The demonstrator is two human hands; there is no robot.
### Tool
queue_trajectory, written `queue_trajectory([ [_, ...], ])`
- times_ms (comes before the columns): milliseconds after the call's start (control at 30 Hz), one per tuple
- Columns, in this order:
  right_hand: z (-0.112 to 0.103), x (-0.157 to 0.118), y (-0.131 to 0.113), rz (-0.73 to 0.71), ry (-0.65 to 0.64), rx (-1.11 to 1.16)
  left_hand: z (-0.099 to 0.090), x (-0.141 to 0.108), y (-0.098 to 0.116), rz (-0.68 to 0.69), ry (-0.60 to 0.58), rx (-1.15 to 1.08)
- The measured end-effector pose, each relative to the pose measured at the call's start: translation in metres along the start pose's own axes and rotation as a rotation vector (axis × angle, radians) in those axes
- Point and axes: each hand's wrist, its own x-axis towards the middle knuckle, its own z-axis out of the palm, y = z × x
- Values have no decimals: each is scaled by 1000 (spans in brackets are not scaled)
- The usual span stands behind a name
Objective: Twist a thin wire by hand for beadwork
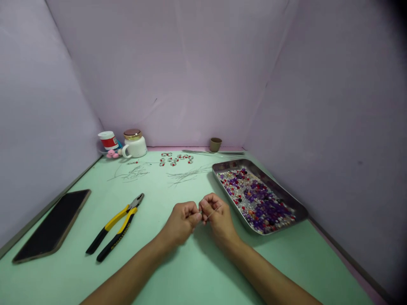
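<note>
1. Both hands meet near the centre of the table [197, 271]. Left hand [182, 222] is curled, fingertips pinching one end of a thin wire [212, 213]. Right hand [219, 218] is likewise curled, pinching the same wire just beside the left.
2. Wire position: held above the table between the two hands, clear of the surface. A bead on it cannot be confirmed.
3. Wire axis: the visible stretch runs from lower left to upper right, with its free end pointing right and far, toward the tray [297, 206].
4. Surroundings: beads [257, 199] fill the tray at right. Pliers [116, 226] lie to the left with the jaws pointing far, and a phone [52, 224] lies further left. Loose wires [187, 173], finished bead pieces [175, 159], a mug [135, 144] and a small cup [215, 144] lie at the far edge.
5. Risk: the wire is fine, so uneven finger pressure could kink it or let it slip.
6. Risk: the tray sits close to the right forearm, so a sideways movement could knock it and scatter the beads.
</note>
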Motion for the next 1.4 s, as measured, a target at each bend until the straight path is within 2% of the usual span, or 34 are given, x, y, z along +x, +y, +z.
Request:
queue_trajectory([
  [100, 4, -1, 1, 42, 56, 126, 3, -1, -3, 35, -1, 24],
  [233, 9, -1, -3, 201, 97, 263, 6, -3, -9, 91, 24, 69],
  [400, 5, 5, -3, 329, 122, 337, 12, -8, -11, 202, 9, 170],
  [467, 0, 9, -4, 307, 165, 330, 14, -8, -12, 160, 26, 147],
  [600, -9, 12, -8, 253, 217, 345, 10, -4, -14, 22, 143, 13],
  [733, -8, 7, -9, 260, 41, 186, 4, 0, -14, -9, 169, -45],
  [833, -5, 3, -6, 180, -52, -25, 3, 1, -15, -36, 153, -77],
  [967, -3, 3, -5, 45, 46, -136, 6, 1, -14, -72, 86, -79],
  [1233, -5, 12, -2, -91, 143, -60, 12, -4, -11, -114, -27, -61],
  [1400, -6, 19, -4, -128, 186, -17, 14, -5, -10, -143, -61, -88],
])
